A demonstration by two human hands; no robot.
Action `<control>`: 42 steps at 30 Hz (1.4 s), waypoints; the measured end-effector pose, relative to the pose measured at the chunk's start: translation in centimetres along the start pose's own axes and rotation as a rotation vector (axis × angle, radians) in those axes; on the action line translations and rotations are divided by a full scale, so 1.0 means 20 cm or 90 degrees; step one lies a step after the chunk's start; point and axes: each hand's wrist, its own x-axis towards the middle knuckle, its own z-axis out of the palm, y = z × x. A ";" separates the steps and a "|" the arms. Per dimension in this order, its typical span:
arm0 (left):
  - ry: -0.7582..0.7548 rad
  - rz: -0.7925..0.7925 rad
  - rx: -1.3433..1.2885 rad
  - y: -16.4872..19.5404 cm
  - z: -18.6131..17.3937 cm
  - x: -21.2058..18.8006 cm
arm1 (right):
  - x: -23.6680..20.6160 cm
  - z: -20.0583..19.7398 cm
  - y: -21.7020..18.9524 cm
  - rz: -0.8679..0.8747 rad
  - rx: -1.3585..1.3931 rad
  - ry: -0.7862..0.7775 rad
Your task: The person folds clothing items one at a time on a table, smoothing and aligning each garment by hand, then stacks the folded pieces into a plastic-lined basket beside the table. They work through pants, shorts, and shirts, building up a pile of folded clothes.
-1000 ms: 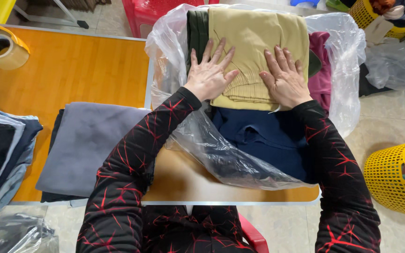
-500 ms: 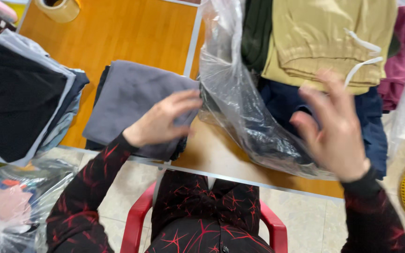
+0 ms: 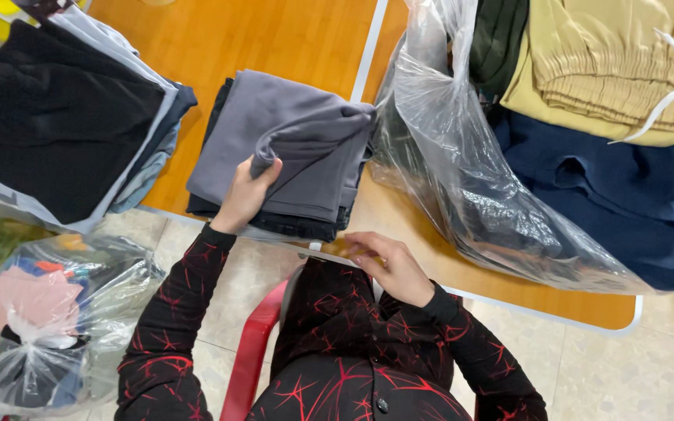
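So my hands have come off the tan clothes in the bag, and my left hand (image 3: 245,195) is now clamped on the near edge of the grey folded garment (image 3: 290,140), thumb on top and fingers tucked under a lifted fold. Looks to me like this grey piece is the one being handled now. It sits on top of a darker folded piece (image 3: 274,221) at the near edge of the tabletop (image 3: 274,39), just left of the bag. The fabric looks soft and thick, kind of fleecy, matte, with rounded folds instead of sharp creases. My right hand (image 3: 388,265) has dropped back to the tabletop edge close to my body, fingers loosely curled, holding nothing as far as I can tell. To the right is the clear plastic bag (image 3: 462,171), crinkly and shiny, lying open with tan ribbed-waist clothes (image 3: 610,62), something dark green (image 3: 497,43) and a navy piece (image 3: 618,187) stacked in it. Off to the left there's a pile of black and pale blue clothes (image 3: 64,117), and down on the floor a tied-up bag of mixed clothes (image 3: 48,320).
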 end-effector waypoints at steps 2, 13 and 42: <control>0.047 -0.035 -0.022 0.00 -0.01 0.02 | 0.02 0.05 0.07 0.032 0.116 0.041; -0.021 0.211 0.102 0.24 0.05 -0.20 | 0.34 0.12 0.28 0.216 0.617 0.176; -0.221 0.472 0.246 0.20 0.06 -0.40 | 0.64 0.20 0.12 0.199 0.677 0.188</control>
